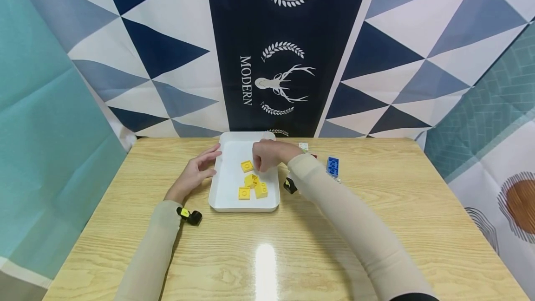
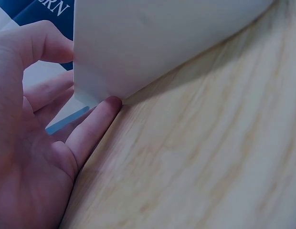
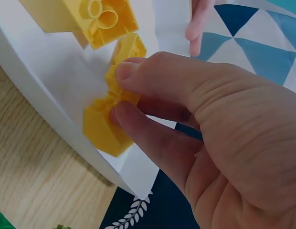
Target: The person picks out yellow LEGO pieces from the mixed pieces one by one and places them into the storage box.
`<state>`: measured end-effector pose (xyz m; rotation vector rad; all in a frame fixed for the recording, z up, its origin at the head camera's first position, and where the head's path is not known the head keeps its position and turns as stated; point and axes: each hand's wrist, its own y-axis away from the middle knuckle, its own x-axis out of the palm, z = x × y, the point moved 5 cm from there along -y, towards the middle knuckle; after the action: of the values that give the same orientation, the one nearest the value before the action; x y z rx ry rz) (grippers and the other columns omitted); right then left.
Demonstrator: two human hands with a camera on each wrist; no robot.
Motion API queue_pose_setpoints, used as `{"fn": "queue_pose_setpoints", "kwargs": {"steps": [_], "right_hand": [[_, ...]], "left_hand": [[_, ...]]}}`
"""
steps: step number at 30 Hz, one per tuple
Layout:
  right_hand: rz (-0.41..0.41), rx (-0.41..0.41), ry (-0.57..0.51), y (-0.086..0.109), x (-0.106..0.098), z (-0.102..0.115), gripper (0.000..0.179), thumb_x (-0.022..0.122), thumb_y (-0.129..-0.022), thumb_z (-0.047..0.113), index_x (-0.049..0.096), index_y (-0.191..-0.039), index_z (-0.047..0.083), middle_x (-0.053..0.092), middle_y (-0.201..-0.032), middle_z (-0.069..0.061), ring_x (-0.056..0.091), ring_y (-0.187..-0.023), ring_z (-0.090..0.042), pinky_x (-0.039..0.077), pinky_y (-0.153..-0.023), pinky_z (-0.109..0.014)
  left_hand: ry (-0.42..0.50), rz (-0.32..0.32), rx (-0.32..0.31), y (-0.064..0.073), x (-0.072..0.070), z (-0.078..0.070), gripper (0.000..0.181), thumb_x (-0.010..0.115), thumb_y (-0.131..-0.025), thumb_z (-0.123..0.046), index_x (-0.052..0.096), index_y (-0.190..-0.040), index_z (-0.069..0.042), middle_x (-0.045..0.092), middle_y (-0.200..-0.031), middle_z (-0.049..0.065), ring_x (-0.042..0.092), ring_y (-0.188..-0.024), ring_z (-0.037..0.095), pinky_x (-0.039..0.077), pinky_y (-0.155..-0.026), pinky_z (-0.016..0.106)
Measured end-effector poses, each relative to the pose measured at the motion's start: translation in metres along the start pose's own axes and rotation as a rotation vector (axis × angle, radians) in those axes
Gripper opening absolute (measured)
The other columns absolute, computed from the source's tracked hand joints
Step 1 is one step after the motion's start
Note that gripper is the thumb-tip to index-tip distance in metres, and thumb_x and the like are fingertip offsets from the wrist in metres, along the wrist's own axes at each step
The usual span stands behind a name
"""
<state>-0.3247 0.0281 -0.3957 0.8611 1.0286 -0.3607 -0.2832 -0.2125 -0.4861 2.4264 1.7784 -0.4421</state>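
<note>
A white rectangular tray (image 1: 225, 152) lies on the table with several yellow toy bricks (image 1: 261, 190) in its near half. My left hand (image 1: 195, 173) is at the tray's left side. Its fingers are spread and touch the outer wall (image 2: 148, 43), with one fingertip at the bottom corner in the left wrist view. My right hand (image 1: 269, 153) reaches into the tray's far right part. Between thumb and forefinger it pinches a yellow brick (image 3: 123, 94), partly hidden by the fingers. Beside that brick lies another yellow piece (image 3: 102, 129), near the tray wall.
Right of the tray are a blue brick (image 1: 332, 166) and a white brick (image 1: 303, 146), with other pieces partly hidden by the right forearm. A green brick (image 3: 2, 220) shows in the right wrist view. Patterned cloth (image 1: 175, 50) hangs behind the table.
</note>
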Motion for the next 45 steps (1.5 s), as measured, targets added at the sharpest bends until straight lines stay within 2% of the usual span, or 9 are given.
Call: {"fn": "queue_pose_setpoints", "kwargs": {"steps": [7,10,13,14,19,28,30,37,45], "right_hand": [[0.008,0.014,-0.036,0.000,0.007,-0.001,0.019,0.074,-0.100,0.004,0.084,-0.090,0.016,0.072,-0.090,0.001,0.060,-0.091,-0.019,0.048,-0.080,-0.028],[0.014,0.031,-0.055,-0.001,0.010,0.000,0.019,0.075,-0.103,0.008,0.084,-0.089,0.017,0.072,-0.092,0.000,0.061,-0.094,-0.020,0.050,-0.084,-0.030],[0.031,0.059,-0.083,-0.002,0.013,0.001,0.018,0.076,-0.104,0.010,0.083,-0.090,0.019,0.073,-0.099,-0.001,0.063,-0.101,-0.022,0.051,-0.090,-0.032],[0.036,0.064,-0.085,-0.002,0.015,0.002,0.017,0.076,-0.104,0.010,0.082,-0.090,0.019,0.073,-0.101,-0.002,0.064,-0.103,-0.023,0.052,-0.092,-0.033],[0.055,0.088,-0.102,-0.001,0.019,0.002,0.015,0.078,-0.103,0.008,0.082,-0.094,0.020,0.076,-0.111,-0.003,0.065,-0.109,-0.025,0.054,-0.097,-0.035],[0.042,0.119,-0.143,-0.002,0.023,-0.001,0.018,0.078,-0.102,0.004,0.082,-0.094,0.019,0.075,-0.121,-0.003,0.061,-0.117,-0.025,0.053,-0.101,-0.036],[0.038,0.117,-0.147,-0.002,0.024,-0.001,0.018,0.077,-0.102,0.004,0.082,-0.094,0.019,0.075,-0.123,-0.003,0.061,-0.118,-0.026,0.053,-0.102,-0.037],[0.032,0.121,-0.142,-0.001,0.026,-0.002,0.019,0.077,-0.102,0.003,0.082,-0.095,0.019,0.075,-0.127,-0.003,0.061,-0.120,-0.026,0.052,-0.104,-0.038],[-0.008,0.049,-0.095,-0.001,0.028,-0.002,0.019,0.072,-0.103,0.002,0.085,-0.106,0.016,0.078,-0.128,-0.004,0.062,-0.114,-0.024,0.054,-0.102,-0.035]], "left_hand": [[-0.009,-0.003,-0.005,0.000,0.000,-0.001,0.061,0.064,-0.104,0.005,0.053,-0.164,0.003,0.028,-0.190,0.009,0.025,-0.177,0.038,0.033,-0.128,0.006],[-0.012,0.001,-0.012,0.000,0.000,-0.001,0.062,0.064,-0.104,0.005,0.053,-0.164,0.002,0.027,-0.190,0.009,0.025,-0.177,0.038,0.032,-0.139,0.025],[-0.015,0.002,-0.015,0.000,0.000,0.000,0.062,0.064,-0.104,0.005,0.052,-0.165,0.002,0.026,-0.190,0.009,0.026,-0.177,0.039,0.029,-0.142,0.042],[-0.015,0.001,-0.016,0.000,0.000,0.000,0.061,0.064,-0.104,0.005,0.052,-0.165,0.003,0.026,-0.190,0.009,0.026,-0.177,0.039,0.029,-0.142,0.042],[-0.016,-0.002,-0.013,0.000,0.001,0.000,0.061,0.064,-0.104,0.005,0.053,-0.164,0.003,0.027,-0.190,0.009,0.025,-0.177,0.038,0.032,-0.137,0.021],[-0.011,-0.005,-0.005,-0.001,0.000,0.000,0.061,0.064,-0.104,0.005,0.053,-0.164,0.003,0.028,-0.190,0.010,0.026,-0.177,0.039,0.034,-0.130,0.010],[-0.009,-0.006,-0.005,0.000,0.000,-0.001,0.061,0.064,-0.104,0.006,0.053,-0.164,0.003,0.027,-0.190,0.010,0.026,-0.177,0.039,0.034,-0.131,0.011],[-0.017,-0.005,0.003,0.000,0.001,-0.002,0.060,0.064,-0.104,0.005,0.053,-0.163,0.004,0.028,-0.189,0.011,0.024,-0.177,0.039,0.030,-0.140,0.029],[-0.014,-0.006,0.002,0.001,0.001,-0.001,0.061,0.063,-0.104,0.006,0.053,-0.164,0.004,0.028,-0.189,0.010,0.025,-0.177,0.038,0.032,-0.134,0.015]]}}
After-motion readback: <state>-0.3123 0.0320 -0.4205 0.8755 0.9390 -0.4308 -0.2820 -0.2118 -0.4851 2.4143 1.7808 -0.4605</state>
